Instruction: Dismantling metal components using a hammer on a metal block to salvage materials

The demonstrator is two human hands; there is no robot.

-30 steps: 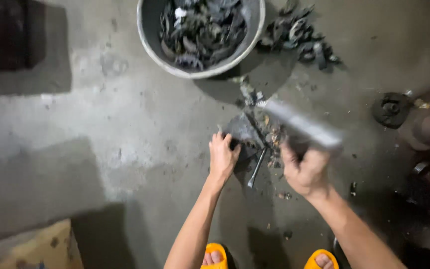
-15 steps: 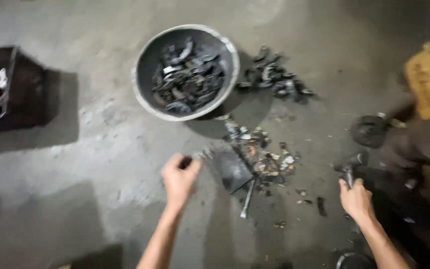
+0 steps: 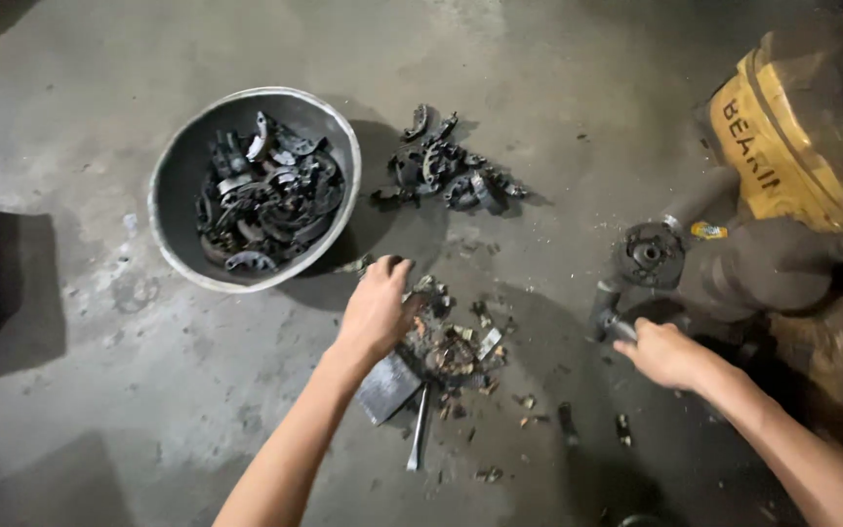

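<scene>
Gray floor. Since a moment ago, the left hand moved to twelve o'clock, gripping a dark part; the right hand now grips a hammer handle.

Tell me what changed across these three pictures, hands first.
A second ago the right hand held a long metal bar raised over the debris pile; it has let that go and swung out to the right, now closing on a dark handle near the round metal part. The left hand stayed at the pile's left edge, now with something dark at its fingertips. The metal basin of scrap parts and the loose heap beside it stayed put.
</scene>
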